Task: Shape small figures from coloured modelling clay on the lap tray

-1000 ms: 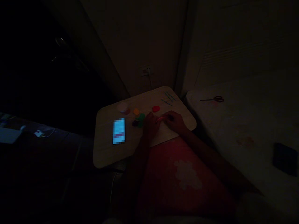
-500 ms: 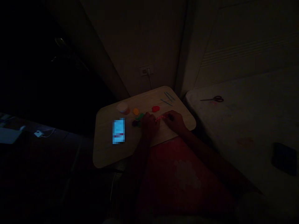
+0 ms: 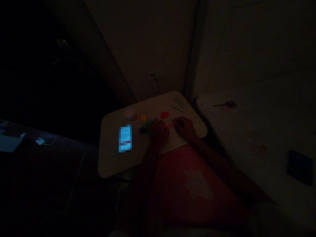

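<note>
My left hand (image 3: 158,131) and my right hand (image 3: 184,129) are close together over the small wooden table (image 3: 111,161). Between them stretches a thin red strand (image 3: 169,125), one end in the fingers of each hand; its material is hard to tell in the dark. Both hands are closed on it. Just left of my left hand lie a green lump (image 3: 148,123) and a dark lump (image 3: 142,130). A flat red piece (image 3: 164,115) sits beyond my hands, and a yellow-orange piece (image 3: 143,117) is farther left.
A lit phone (image 3: 125,139) lies on the table's left, with a lidded tub (image 3: 129,114) behind it. Several thin green sticks (image 3: 178,104) are at the far right corner. Scissors (image 3: 230,104) rest on the pale surface at right. A plugged socket (image 3: 154,74) is on the wall.
My hands stay in almost the same place, with only slight finger movement along the red strand. The things on the table have not moved.
</note>
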### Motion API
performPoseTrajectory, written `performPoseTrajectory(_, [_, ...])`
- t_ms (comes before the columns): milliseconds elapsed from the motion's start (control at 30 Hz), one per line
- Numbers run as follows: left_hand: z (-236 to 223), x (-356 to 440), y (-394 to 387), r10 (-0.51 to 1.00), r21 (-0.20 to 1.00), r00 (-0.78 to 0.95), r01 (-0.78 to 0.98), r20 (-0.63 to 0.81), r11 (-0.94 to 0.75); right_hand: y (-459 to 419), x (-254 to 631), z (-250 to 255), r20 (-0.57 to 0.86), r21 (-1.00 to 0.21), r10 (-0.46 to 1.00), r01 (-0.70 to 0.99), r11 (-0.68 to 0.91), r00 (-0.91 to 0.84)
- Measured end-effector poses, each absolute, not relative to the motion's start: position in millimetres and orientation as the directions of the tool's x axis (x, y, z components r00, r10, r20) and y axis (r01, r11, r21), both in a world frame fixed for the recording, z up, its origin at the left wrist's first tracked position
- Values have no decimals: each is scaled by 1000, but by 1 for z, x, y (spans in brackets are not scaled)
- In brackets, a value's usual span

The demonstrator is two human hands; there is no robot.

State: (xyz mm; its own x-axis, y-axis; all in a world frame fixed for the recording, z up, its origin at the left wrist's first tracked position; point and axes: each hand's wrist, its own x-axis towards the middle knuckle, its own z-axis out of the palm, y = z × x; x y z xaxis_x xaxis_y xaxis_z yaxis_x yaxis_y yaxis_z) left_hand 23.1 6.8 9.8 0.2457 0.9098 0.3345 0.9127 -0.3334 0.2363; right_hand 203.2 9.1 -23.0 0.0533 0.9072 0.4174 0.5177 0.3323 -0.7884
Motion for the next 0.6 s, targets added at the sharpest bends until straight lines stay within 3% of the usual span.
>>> performPoseTrajectory(233, [10, 31, 9, 844, 291, 411, 808, 346, -513, 8, 203, -21, 389, -806, 921, 492, 330, 19])
performPoseTrajectory(600, [5, 30, 14, 852, 349, 385, 791, 354, -503, 7, 203, -19, 367, -811, 930, 494, 313, 14])
